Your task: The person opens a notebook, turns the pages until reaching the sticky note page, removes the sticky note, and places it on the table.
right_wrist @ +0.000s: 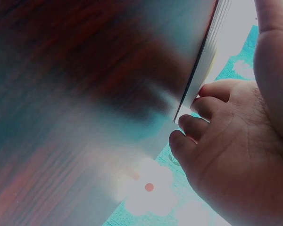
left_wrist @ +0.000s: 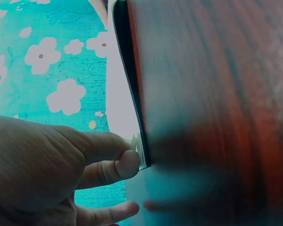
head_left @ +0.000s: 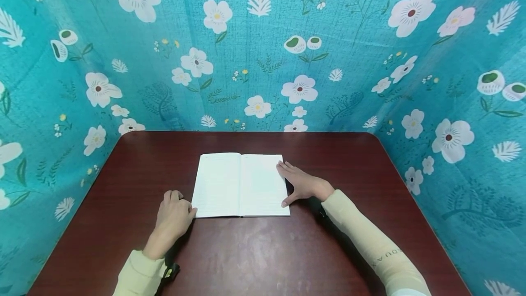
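Note:
An open notebook (head_left: 218, 184) with pale, nearly blank pages lies flat on the dark table. At its lower left corner is my left hand (head_left: 174, 216), and in the left wrist view the thumb and a finger of that hand (left_wrist: 52, 160) pinch the corner of the pages (left_wrist: 120, 94) just above the dark cover. My right hand (head_left: 304, 184) rests along the notebook's right edge, thumb and fingers spread apart. From the right wrist, the fingertips of this hand (right_wrist: 226, 141) sit right at the edge of the page stack (right_wrist: 205, 61).
The reddish-brown table (head_left: 263, 259) has rounded far corners. A turquoise floral curtain (head_left: 263, 58) hangs behind it and along both sides. A dark band with a small device (head_left: 170, 272) is at the left wrist.

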`<state>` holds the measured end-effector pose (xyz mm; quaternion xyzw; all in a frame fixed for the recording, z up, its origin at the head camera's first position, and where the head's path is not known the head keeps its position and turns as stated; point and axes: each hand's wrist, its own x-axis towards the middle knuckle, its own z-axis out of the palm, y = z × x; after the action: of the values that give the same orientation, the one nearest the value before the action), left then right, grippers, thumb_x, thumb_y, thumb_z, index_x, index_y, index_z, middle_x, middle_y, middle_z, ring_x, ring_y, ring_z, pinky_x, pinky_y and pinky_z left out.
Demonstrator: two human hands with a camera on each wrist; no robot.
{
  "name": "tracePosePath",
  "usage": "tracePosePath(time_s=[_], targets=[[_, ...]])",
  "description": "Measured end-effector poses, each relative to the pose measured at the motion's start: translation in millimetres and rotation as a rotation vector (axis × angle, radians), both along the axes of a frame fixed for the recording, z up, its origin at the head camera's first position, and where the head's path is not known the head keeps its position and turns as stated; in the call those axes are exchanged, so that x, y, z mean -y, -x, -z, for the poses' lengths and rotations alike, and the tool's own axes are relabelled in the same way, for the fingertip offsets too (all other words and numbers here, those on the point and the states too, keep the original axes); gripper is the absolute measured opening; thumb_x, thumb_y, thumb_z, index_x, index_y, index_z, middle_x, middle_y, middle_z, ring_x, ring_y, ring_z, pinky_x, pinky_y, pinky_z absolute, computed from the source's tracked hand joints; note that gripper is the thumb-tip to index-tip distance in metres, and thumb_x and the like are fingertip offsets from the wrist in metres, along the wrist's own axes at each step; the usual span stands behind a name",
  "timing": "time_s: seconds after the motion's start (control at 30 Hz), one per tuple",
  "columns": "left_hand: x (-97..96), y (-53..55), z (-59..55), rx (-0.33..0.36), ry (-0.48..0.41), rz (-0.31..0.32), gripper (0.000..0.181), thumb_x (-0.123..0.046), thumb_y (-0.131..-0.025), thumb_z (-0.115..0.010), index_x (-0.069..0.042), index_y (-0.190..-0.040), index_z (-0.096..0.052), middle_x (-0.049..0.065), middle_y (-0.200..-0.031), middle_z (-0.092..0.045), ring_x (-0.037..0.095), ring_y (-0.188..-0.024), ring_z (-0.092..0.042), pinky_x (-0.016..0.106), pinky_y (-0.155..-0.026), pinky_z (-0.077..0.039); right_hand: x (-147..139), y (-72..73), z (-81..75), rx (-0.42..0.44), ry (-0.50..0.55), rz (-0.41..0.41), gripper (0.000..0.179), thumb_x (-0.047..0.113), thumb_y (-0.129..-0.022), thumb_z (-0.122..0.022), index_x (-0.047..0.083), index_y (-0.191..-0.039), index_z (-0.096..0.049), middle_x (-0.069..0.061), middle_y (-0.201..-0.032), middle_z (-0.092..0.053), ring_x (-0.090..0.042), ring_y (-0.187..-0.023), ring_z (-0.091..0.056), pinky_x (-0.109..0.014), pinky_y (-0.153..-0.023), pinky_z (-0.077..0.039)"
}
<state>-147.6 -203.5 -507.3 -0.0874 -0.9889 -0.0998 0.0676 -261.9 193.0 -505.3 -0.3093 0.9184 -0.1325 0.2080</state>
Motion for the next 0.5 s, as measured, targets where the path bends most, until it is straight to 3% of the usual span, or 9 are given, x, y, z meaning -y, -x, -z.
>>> tracePosePath(time_s=[0.2, 0.5], targets=[[-2.3, -0.4, -1.2, 0.042, 0.017, -0.028, 0.037, -0.020, -0.092, -0.072, -0.012, -0.057, -0.063, 0.025, -0.098, -0.055, 0.043, -0.104, -0.047, 0.055, -0.082, -0.049, 0.3, -0.1, 0.9, 0.002, 0.003, 0.000, 0.130, 0.058, -0.075, -0.085, -0.003, -0.161, -0.010, -0.020, -0.170, -0.005, -0.040, -0.157, -0.004, -0.053, -0.125, -0.016], [-2.7, 0.1, 0.4, 0.051, 0.033, -0.038, 0.032, -0.021, -0.092, -0.073, -0.010, -0.064, -0.062, 0.026, -0.102, -0.056, 0.044, -0.105, -0.049, 0.054, -0.082, -0.050, 0.4, 0.2, 1.4, 0.005, 0.011, 0.008, 0.130, 0.057, -0.074, -0.085, -0.003, -0.161, -0.010, -0.020, -0.170, -0.006, -0.039, -0.157, -0.005, -0.053, -0.125, -0.016]])
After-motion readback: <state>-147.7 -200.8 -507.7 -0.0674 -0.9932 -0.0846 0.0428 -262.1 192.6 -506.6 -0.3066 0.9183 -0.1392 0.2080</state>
